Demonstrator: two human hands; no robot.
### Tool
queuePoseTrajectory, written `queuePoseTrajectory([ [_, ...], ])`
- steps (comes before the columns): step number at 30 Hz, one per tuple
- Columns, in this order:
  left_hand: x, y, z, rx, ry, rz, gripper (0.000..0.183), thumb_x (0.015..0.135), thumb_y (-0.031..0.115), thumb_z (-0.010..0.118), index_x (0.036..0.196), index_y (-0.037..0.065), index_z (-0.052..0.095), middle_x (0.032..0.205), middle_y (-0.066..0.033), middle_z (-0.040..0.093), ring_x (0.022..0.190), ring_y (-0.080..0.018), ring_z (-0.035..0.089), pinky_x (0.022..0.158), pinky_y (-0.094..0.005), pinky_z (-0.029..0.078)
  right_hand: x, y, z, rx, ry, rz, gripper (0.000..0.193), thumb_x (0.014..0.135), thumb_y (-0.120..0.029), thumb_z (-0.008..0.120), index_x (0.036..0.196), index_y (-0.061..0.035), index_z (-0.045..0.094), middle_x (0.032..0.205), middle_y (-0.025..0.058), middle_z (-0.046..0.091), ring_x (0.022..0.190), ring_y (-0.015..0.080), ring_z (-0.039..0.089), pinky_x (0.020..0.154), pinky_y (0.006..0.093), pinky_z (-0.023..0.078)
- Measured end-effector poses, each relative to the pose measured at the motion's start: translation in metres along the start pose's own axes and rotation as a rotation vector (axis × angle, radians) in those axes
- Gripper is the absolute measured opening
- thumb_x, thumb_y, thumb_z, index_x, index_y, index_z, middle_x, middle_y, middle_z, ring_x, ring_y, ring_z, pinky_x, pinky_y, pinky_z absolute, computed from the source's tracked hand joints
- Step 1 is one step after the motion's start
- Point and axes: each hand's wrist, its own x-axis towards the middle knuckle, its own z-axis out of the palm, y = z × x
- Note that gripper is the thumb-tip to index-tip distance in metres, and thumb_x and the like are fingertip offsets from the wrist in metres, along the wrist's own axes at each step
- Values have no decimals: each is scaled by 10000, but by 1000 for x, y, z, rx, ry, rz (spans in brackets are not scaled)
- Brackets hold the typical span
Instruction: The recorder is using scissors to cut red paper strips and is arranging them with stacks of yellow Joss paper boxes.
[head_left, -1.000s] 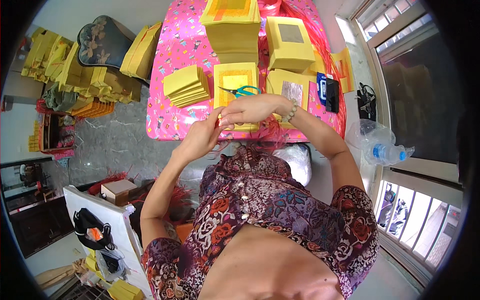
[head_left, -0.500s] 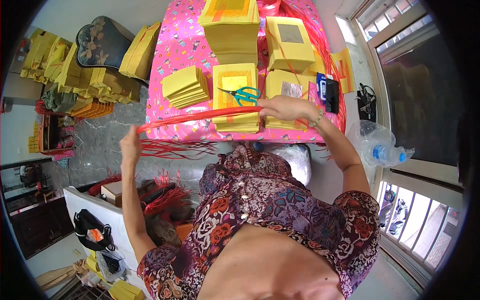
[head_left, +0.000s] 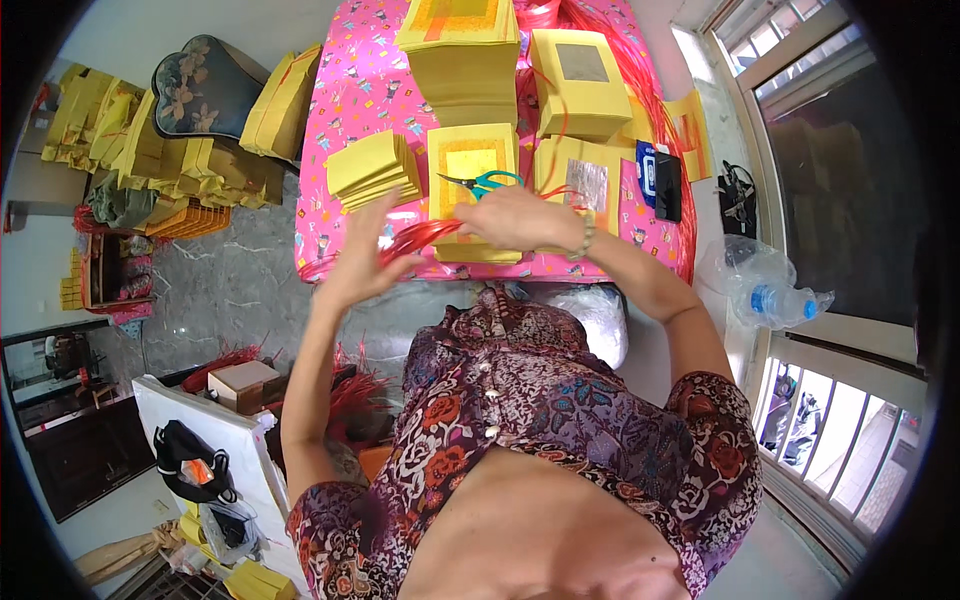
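Observation:
A bundle of thin red plastic strips (head_left: 418, 236) is gripped at one end by my right hand (head_left: 512, 218), closed over the near yellow stack. My left hand (head_left: 362, 258) is open at the table's near edge, thumb and fingers apart, beside the strips. Its fingers are slightly blurred. Just beyond my right hand, teal-handled scissors (head_left: 490, 183) lie on a yellow paper stack (head_left: 472, 150) with an orange and gold printed top. Left of that stack sits a smaller leaning pile of yellow paper (head_left: 368, 168).
The table has a pink patterned cover (head_left: 350, 75). A tall yellow stack (head_left: 460, 85) and a boxy one (head_left: 582, 85) stand farther back. A black phone (head_left: 667, 187) lies right. A clear plastic bottle (head_left: 765, 290) is beside the table. Paper bundles (head_left: 150, 150) line the left.
My left hand has let go of the strips' left end and moved right, opening. My right hand has shifted left with its end, and the strips now bunch together and sag.

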Motion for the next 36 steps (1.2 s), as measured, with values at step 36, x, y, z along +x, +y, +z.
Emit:
queuePoseTrajectory([
  [36, 11, 12, 31, -375, 190, -385, 138, 940, 113, 421, 970, 15, 515, 726, -153, 594, 611, -317, 570, 537, -383, 403, 3, -2, -19, 139, 486, 21, 238, 908, -216, 508, 961, 15, 535, 969, 142, 556, 882, 311, 565, 715, 382, 459],
])
